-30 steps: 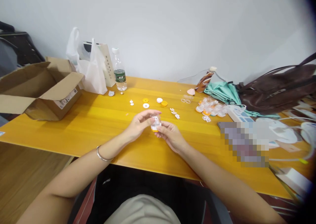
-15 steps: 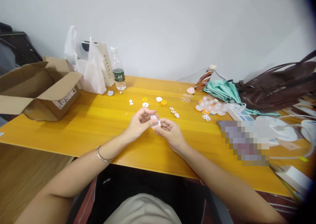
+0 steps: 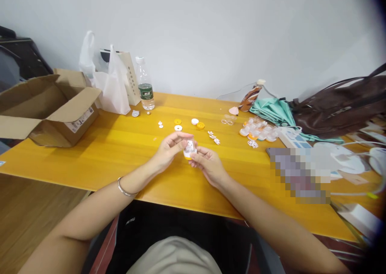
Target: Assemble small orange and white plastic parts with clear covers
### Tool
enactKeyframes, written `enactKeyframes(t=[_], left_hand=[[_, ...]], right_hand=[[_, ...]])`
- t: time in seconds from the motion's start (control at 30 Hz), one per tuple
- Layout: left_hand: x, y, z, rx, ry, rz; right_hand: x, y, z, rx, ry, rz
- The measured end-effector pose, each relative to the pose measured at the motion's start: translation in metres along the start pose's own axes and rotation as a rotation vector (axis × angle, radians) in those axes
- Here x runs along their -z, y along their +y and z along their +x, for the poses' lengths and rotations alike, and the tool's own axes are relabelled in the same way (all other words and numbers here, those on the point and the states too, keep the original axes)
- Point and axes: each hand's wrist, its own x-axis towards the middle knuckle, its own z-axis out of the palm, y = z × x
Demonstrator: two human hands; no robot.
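Between my hands, above the table, is a small clear dome-shaped toy [image 3: 189, 148] with a white and yellow base and a white patterned piece inside. My left hand [image 3: 170, 150] grips its clear upper part from the left, thumb in front. My right hand [image 3: 208, 163] pinches the base from the lower right. Beyond the hands lie yellow discs [image 3: 200, 125], white rings [image 3: 178, 128] and small white patterned pieces [image 3: 212, 137]. Two tiny white parts [image 3: 161, 124] lie to the left of them. Clear empty-looking domes [image 3: 227, 122] sit farther right.
A cluster of similar domed toys [image 3: 258, 130] stands at the right, before a teal cloth [image 3: 269, 108] and a brown bag [image 3: 334, 109]. An open cardboard box [image 3: 57, 113], white plastic bag [image 3: 111, 91] and water bottle [image 3: 145, 89] stand left. A brown drink bottle [image 3: 251, 97] leans near the wall.
The domed toy has turned more upright in my hands, so its clear top and the patterned piece inside show more. The things on the table have stayed where they were.
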Motion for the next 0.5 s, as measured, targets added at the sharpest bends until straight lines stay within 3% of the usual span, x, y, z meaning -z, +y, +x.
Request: enactKeyframes(t=[0.33, 0.5], left_hand=[[0.0001, 0.004, -0.0007, 0.105, -0.128, -0.131], [-0.0016, 0.0004, 0.001, -0.024, -0.04, 0.043]], right_hand=[[-0.0007, -0.0002, -0.001, -0.088, -0.114, 0.157], [0.0004, -0.0019, 0.0009, -0.057, -0.075, 0.118]])
